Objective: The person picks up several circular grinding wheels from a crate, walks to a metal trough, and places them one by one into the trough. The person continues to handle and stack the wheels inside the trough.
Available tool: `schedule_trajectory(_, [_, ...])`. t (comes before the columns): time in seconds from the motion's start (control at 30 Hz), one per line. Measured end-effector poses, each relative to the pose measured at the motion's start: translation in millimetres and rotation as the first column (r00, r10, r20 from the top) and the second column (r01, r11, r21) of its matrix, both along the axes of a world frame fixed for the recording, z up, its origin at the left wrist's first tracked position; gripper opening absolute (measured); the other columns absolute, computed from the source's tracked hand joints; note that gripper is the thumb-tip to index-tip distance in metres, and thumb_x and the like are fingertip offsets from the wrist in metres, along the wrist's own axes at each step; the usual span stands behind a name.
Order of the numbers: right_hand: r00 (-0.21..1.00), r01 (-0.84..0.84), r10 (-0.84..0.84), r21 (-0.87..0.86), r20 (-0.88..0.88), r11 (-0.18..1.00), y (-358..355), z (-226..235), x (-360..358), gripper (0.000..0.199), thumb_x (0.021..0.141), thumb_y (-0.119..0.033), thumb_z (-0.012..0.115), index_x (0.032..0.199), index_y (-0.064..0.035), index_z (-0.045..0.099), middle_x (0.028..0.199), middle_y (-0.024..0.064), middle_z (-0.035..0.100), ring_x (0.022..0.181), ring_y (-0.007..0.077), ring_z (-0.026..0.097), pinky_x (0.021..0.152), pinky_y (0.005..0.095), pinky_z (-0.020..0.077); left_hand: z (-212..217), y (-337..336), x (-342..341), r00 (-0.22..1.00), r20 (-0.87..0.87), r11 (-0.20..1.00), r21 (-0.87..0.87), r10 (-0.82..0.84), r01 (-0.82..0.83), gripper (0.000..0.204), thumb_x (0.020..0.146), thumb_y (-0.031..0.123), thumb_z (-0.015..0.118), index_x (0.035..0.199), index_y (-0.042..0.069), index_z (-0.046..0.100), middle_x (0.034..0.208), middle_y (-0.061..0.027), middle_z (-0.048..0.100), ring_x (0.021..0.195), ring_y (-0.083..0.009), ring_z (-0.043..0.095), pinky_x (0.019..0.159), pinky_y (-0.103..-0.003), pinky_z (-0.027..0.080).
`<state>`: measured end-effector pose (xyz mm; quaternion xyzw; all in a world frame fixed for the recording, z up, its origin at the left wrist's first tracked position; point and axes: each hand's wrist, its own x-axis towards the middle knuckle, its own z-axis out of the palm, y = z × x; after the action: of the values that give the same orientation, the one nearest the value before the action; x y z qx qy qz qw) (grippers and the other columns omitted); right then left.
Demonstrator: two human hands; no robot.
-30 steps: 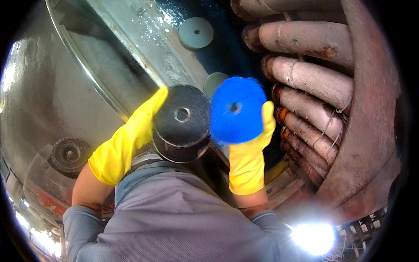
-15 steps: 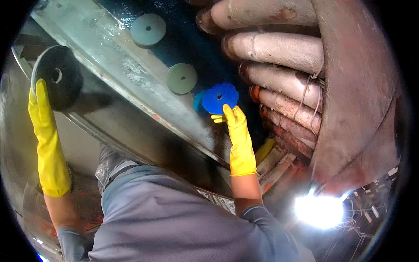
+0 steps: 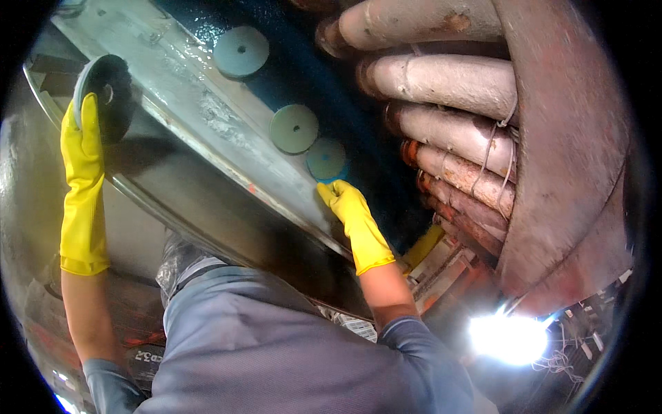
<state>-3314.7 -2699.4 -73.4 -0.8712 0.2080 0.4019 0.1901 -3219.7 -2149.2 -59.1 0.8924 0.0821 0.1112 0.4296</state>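
My left hand (image 3: 86, 145), in a long yellow rubber glove, grips the pale rim of a black round pad (image 3: 118, 93) with a centre hole. My right hand (image 3: 343, 203), also yellow-gloved, has its fingers closed at the near edge of a smaller round pad (image 3: 326, 158). That pad shows a grey-green face and a blue edge; the fingertips are partly hidden. A little up and left of it, a grey-green disc (image 3: 294, 129) with a centre hole lies by the wet ledge. Farther off is a larger pale disc (image 3: 241, 52) of the same shape.
A wet, pale metal ledge (image 3: 200, 103) runs diagonally past dark blue water (image 3: 303, 62). Several thick, crusted pipes (image 3: 441, 86) stick out at the right beside a rough brownish wall (image 3: 565, 138). A curved metal rim (image 3: 148, 203) passes before my body. A bright lamp (image 3: 509, 338) glares lower right.
The bright blue face of the pad at my right hand no longer shows; a grey-green face does. My right hand has moved down and left. My left hand has brought the black pad up and rightward.
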Motion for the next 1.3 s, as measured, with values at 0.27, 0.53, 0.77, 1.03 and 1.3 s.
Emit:
schedule_trajectory(0.27, [0.822, -0.229, -0.226, 0.667, 0.522, 0.709, 119, 67, 56, 0.061, 0.1, -0.022, 0.076, 0.152, -0.0013, 0.052, 0.145, 0.0206, 0.064, 0.13, 0.0289, 0.065, 0.113, 0.0396, 0.0483, 35, -53, -32, 0.955, -0.278, 0.978, -0.204, -0.099, 0.042, 0.046, 0.11, 0.033, 0.058, 0.14, -0.001, 0.064, 0.125, -0.0143, 0.073, 0.116, -0.0222, 0.067, 0.101, -0.034, 0.05])
schedule_trajectory(0.53, [0.966, -0.124, -0.118, 0.809, 0.232, 0.575, 192, 100, 76, 0.041, 0.1, -0.037, 0.074, 0.118, 0.0001, 0.076, 0.114, 0.0176, 0.077, 0.114, 0.0272, 0.07, 0.1, 0.0402, 0.0524, 114, -145, -53, 0.625, -0.447, 0.556, -0.831, -0.64, -0.024, 0.05, 0.099, 0.042, 0.071, 0.125, -0.001, 0.07, 0.111, -0.0107, 0.076, 0.101, -0.0173, 0.067, 0.092, -0.033, 0.052])
schedule_trajectory(0.77, [0.982, 0.131, -0.188, 0.835, -0.034, 0.534, 218, 89, 89, 0.047, 0.105, -0.047, 0.068, 0.096, -0.0017, 0.079, 0.083, 0.0041, 0.074, 0.081, 0.0115, 0.066, 0.08, 0.0332, 0.0522, 107, -128, -54, 0.545, -0.501, 0.555, -0.828, -0.672, -0.078, 0.05, 0.098, 0.032, 0.076, 0.136, 0.002, 0.065, 0.124, -0.0089, 0.074, 0.113, -0.018, 0.067, 0.102, -0.034, 0.052])
schedule_trajectory(1.03, [0.888, 0.201, -0.457, 0.849, 0.053, 0.489, 188, 15, 140, 0.051, 0.107, -0.043, 0.066, 0.139, -0.0028, 0.065, 0.126, 0.0172, 0.072, 0.114, 0.0248, 0.071, 0.101, 0.0384, 0.0564, 71, -62, -56, 0.883, -0.461, 0.602, -0.731, -0.091, -0.321, 0.052, 0.109, 0.036, 0.061, 0.143, -0.002, 0.06, 0.133, -0.0104, 0.069, 0.119, -0.0176, 0.063, 0.104, -0.033, 0.05])
schedule_trajectory(1.3, [0.822, 0.067, -0.262, 0.371, 0.505, 0.926, 153, -100, 206, 0.088, 0.088, -0.055, 0.078, 0.156, -0.0062, 0.051, 0.147, 0.0271, 0.061, 0.135, 0.0374, 0.061, 0.114, 0.0449, 0.0466, 19, -23, -53, 0.91, -0.304, 0.593, -0.691, 0.281, -0.414, 0.046, 0.109, 0.036, 0.062, 0.141, 0.003, 0.063, 0.135, -0.0103, 0.069, 0.124, -0.0204, 0.064, 0.108, -0.038, 0.05])
